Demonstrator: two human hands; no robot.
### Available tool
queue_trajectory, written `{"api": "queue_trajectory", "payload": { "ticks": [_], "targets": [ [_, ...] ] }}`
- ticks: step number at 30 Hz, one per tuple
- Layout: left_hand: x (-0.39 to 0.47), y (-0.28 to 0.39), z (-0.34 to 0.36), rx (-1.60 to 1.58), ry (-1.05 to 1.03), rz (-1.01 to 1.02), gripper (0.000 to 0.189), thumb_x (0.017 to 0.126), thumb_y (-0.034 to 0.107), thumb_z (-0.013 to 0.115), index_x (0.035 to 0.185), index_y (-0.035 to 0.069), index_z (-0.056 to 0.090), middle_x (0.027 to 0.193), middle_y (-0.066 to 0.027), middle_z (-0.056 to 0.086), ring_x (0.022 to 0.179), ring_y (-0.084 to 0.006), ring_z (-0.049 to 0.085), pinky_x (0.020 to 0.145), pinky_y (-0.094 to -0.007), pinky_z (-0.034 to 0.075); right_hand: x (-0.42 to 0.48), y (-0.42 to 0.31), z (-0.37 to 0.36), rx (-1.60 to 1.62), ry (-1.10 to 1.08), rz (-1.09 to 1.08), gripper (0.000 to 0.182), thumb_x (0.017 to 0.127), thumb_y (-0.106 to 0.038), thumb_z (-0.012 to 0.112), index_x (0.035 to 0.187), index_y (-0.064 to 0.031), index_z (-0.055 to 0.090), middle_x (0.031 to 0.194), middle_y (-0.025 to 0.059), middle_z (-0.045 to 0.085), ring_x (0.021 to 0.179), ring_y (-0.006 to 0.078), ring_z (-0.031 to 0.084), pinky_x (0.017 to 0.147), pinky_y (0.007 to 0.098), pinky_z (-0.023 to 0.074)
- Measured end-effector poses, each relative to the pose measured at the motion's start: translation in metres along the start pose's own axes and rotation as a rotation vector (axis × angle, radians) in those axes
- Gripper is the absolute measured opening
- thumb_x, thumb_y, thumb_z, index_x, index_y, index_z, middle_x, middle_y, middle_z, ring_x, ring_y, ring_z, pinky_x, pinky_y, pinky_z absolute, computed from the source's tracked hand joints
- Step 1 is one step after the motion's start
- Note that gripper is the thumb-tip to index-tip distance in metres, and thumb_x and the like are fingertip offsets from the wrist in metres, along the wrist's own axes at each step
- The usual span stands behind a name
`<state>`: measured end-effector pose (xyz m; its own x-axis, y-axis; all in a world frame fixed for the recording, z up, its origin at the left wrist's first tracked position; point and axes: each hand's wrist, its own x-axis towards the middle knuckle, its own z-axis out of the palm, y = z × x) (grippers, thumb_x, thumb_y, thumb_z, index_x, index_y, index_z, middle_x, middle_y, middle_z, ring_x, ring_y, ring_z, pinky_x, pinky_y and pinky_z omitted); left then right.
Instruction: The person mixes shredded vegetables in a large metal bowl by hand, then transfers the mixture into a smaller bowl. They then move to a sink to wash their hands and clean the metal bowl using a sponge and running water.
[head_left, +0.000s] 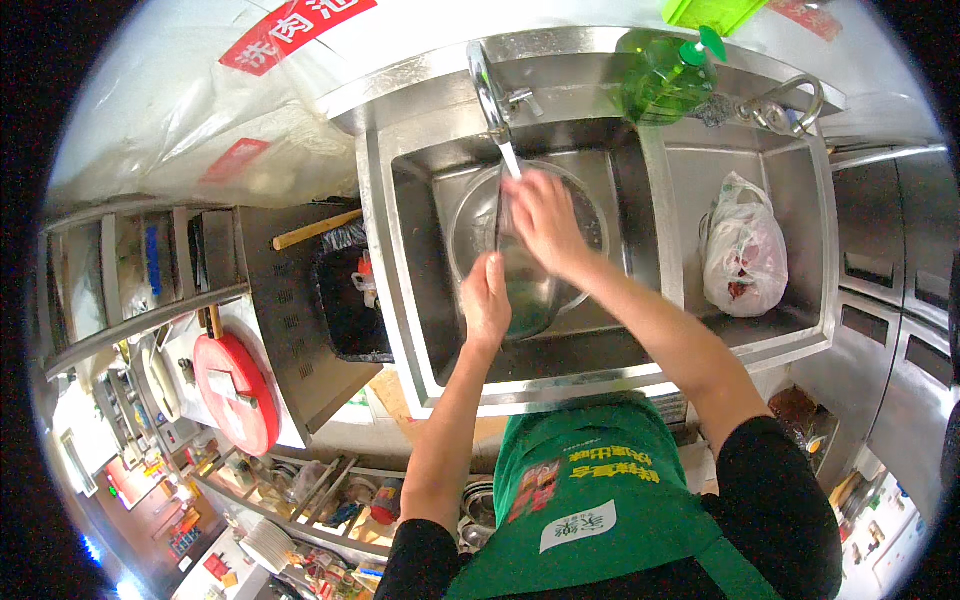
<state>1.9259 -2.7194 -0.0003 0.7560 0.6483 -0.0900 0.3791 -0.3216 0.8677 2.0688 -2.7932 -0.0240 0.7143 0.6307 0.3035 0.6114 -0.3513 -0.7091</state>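
Observation:
In the left sink basin (416, 247), my left hand (486, 300) grips the rim of a clear, roundish container (534, 300), held tilted. Water runs from the curved metal faucet (486, 94) onto the fingers of my right hand (546, 217), which are blurred and lie flat against the container's inner side or just over it. Beneath the container, on the basin floor, shows a large round bowl or pan (592, 202). Whether it holds water cannot be told.
A knotted plastic bag (746, 255) with reddish contents lies in the right basin. A green pump bottle (667, 86) stands behind the sinks, near a second faucet (787, 112). To the left are a black bin (345, 300) and a red round cutting board (236, 397) with a cleaver on it.

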Motion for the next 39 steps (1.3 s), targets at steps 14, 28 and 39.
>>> {"api": "queue_trajectory", "payload": {
  "ticks": [14, 28, 39],
  "targets": [
    [0.04, -0.011, -0.039, -0.81, 0.459, -0.56, 0.05, 0.101, 0.048, 0.044, 0.117, 0.003, 0.058, 0.091, -0.0049, 0.061, 0.075, -0.0157, 0.058, 0.062, -0.0297, 0.048, -0.11, 0.008, -0.012, 0.299, 0.178, 0.217, 0.048, 0.089, -0.019, 0.054, 0.135, -0.0047, 0.05, 0.138, 0.0199, 0.047, 0.129, 0.0359, 0.043, 0.11, 0.0475, 0.0326],
    [-0.031, 0.027, -0.083, -0.387, 0.203, -0.53, 0.043, 0.102, 0.04, 0.043, 0.094, 0.003, 0.062, 0.083, -0.0023, 0.056, 0.071, -0.0124, 0.051, 0.064, -0.0278, 0.042, 0.046, 0.086, 0.045, 0.702, -0.177, 0.86, 0.035, 0.096, -0.038, 0.05, 0.111, -0.0088, 0.063, 0.11, 0.0115, 0.064, 0.092, 0.0304, 0.062, 0.079, 0.0432, 0.0504],
    [-0.094, 0.001, -0.084, -0.371, 0.345, -0.411, 0.044, 0.101, 0.042, 0.046, 0.084, 0.002, 0.057, 0.075, -0.001, 0.055, 0.067, -0.0109, 0.049, 0.059, -0.0275, 0.041, 0.185, 0.082, -0.035, 1.218, 0.019, 0.864, 0.053, 0.093, -0.047, 0.051, 0.125, -0.0051, 0.053, 0.116, 0.0162, 0.065, 0.106, 0.0352, 0.064, 0.096, 0.056, 0.0466]
  ]
}}
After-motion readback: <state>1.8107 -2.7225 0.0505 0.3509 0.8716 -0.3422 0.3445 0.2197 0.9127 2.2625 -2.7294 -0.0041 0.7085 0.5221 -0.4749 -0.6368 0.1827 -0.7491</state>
